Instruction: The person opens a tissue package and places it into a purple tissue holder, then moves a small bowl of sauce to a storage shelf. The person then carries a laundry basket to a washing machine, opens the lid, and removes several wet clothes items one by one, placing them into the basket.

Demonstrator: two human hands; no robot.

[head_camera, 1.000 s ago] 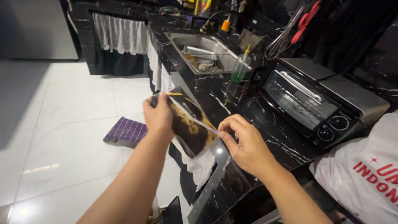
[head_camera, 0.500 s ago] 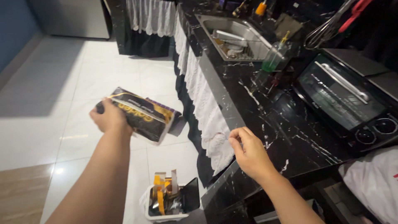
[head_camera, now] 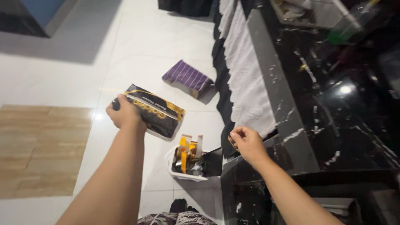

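Floor (head_camera: 62, 58) of pale glossy tile fills the far left, with a tan wood-look patch (head_camera: 41, 150) laid into it well left of the bin (head_camera: 187, 173). Next comes the left hand (head_camera: 123, 112), raised above the tile up and to the left of the bin, its fingers wrapped tight round one end of a pack (head_camera: 155, 111) — a black pouch with gold bands and gold print, held on a slant with its free end pointing down toward the bin. The pack hangs in the air just above and left of the bin, touching nothing but the hand.

The bin itself is a small white tub on the floor, lined with a bag and stuffed with yellow and black scraps (head_camera: 185, 152) that stick up past its rim; a black lid (head_camera: 212, 162) stands tipped open on its right side. Beyond the bin, farther up the tile, lies a purple striped cloth (head_camera: 187, 77).

Right of the bin the right hand (head_camera: 246, 143) hovers at the counter's edge, fingers curled in and pinched together — whether they hold anything cannot be told. The counter (head_camera: 333, 108) is black stone with white veins, rising just right of the bin, and a white lace trim (head_camera: 248, 83) hangs along its front face above the bin's side.
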